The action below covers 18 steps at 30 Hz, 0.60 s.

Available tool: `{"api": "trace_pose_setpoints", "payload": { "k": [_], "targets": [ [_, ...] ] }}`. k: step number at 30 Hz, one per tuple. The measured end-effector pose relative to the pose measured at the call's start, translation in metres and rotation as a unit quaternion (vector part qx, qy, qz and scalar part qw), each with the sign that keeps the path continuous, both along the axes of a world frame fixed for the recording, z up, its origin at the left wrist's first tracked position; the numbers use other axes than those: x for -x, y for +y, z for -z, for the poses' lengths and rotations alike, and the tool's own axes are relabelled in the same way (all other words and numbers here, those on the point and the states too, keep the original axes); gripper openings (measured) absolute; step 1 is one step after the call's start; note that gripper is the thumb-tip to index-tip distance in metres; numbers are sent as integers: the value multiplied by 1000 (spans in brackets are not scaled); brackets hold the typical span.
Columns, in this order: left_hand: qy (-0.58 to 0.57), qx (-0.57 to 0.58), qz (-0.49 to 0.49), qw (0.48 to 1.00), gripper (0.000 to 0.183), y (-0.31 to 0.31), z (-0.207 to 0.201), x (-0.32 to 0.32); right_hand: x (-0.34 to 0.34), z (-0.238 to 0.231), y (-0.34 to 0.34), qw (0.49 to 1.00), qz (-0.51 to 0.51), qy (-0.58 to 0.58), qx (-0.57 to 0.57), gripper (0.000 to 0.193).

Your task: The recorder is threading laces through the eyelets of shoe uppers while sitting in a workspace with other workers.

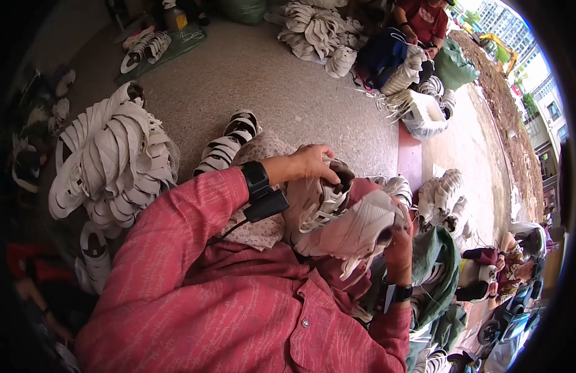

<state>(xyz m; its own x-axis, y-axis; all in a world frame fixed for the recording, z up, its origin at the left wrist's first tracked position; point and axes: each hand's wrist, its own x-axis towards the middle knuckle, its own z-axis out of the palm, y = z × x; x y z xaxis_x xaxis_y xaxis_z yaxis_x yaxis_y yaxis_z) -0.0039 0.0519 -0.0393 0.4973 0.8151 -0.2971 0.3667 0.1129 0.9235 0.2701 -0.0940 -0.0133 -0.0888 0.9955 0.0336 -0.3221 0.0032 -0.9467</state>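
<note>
Both my hands are at a bundle of white shoe uppers over my lap. My left hand (314, 164) is closed on the collar of a lace-up shoe upper (330, 200), the thumb reaching its dark opening. My right hand (400, 244) grips the end of a pale shoe upper (355, 229), whose ribbed side faces up and whose loose laces hang down. The two uppers lie against each other; part of my right hand's fingers is hidden. Beyond my left forearm, a row of nested white uppers (229, 142) stands next to my patterned trousers.
A big heap of nested uppers (117, 158) rises at my left. More stacks (316, 31) lie at the back. A person in red (421, 28) sits at the back right, near a white bag (425, 115). Green cloth (438, 273) covers uppers at my right.
</note>
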Motion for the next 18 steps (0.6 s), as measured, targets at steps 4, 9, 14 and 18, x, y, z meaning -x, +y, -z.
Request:
{"api": "trace_pose_setpoints", "payload": {
  "k": [4, 9, 14, 18],
  "targets": [
    [-101, 42, -10, 994, 57, -15, -18, 6, 25, -10, 29, 995, 83, -50, 37, 43],
    [-245, 217, -78, 942, 23, -10, -11, 35, 62, -6, 84, 979, -73, -182, -53, 45],
    [-353, 349, -146, 856, 19, -6, 12, 50, 61, -10, 98, 926, -314, -208, -4, 67],
    [-275, 224, -120, 927, 26, -20, -9, 39, 64, -10, 94, 931, -230, -283, 17, 66]
  ]
}}
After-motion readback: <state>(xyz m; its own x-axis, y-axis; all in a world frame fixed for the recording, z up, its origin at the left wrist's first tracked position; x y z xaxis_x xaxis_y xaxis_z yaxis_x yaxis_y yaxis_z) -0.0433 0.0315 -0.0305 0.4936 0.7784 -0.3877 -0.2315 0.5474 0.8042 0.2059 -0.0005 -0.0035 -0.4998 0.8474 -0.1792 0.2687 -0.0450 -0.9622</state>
